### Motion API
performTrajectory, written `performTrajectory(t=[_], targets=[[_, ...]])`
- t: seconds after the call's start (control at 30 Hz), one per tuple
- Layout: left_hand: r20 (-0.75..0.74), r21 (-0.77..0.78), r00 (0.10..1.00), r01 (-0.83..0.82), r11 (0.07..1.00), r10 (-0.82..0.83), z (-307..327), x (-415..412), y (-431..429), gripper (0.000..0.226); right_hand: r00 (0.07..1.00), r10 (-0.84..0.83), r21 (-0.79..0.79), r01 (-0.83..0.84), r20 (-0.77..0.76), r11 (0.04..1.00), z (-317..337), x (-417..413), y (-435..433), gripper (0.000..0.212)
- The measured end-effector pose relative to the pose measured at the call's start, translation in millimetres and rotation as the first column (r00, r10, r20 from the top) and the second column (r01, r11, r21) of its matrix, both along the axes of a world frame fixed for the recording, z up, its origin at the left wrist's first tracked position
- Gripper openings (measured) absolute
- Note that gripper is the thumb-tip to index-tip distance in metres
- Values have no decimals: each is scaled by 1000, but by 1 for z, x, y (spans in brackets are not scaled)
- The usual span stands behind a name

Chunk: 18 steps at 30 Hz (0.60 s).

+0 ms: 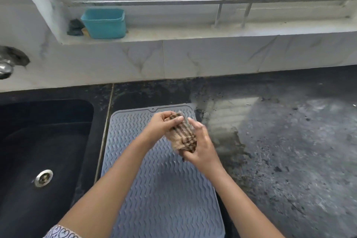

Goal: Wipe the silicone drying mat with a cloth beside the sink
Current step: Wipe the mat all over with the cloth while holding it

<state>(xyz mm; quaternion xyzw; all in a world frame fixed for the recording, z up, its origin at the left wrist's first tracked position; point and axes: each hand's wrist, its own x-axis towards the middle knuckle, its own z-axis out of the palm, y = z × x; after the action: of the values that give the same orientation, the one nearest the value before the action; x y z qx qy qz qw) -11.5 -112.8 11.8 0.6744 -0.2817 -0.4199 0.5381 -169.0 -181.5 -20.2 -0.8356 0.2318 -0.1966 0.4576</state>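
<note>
A grey silicone drying mat (pixel 164 189) with a wavy ribbed surface lies on the dark counter just right of the sink. Above its far half, both hands hold a bunched beige cloth (pixel 181 136) with dark checked stripes. My left hand (pixel 164 123) grips the cloth's upper end with curled fingers. My right hand (pixel 201 147) wraps around its lower end from the right. The cloth is lifted off the mat and partly hidden by the fingers.
A black sink (pixel 42 150) with a metal drain (pixel 43 178) lies to the left. A metal tap (pixel 5 63) juts from the wall at far left. A teal tub (pixel 104 23) and a dark scrubber (pixel 75 28) sit on the window ledge. The counter (pixel 289 141) to the right is wet.
</note>
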Motion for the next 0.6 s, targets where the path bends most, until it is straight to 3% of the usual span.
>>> performTrajectory(t=[0.07,0.13,0.23,0.33,0.47,0.53,0.6], targets=[[168,-24,985,-25,999,29,0,5,4,19,990,118,263,-92,-84,960,9,2,-4,113],[353,-23,934,57,998,-45,4,7,7,27,997,72,424,-79,31,902,20,8,-11,119],[576,-91,818,54,994,8,13,7,6,24,989,97,438,-138,114,889,29,28,-17,86],[531,-232,820,-101,967,213,15,10,2,19,995,47,486,-83,86,870,25,40,-14,50],[370,-217,877,-239,947,306,-1,12,-8,10,997,76,646,-52,-9,762,20,25,-12,33],[323,-168,898,-258,952,300,-12,15,-18,9,993,80,669,-4,-83,743,15,12,-10,30],[371,-95,906,-181,979,204,-25,16,-29,9,976,62,605,79,-208,792,11,5,-13,32]])
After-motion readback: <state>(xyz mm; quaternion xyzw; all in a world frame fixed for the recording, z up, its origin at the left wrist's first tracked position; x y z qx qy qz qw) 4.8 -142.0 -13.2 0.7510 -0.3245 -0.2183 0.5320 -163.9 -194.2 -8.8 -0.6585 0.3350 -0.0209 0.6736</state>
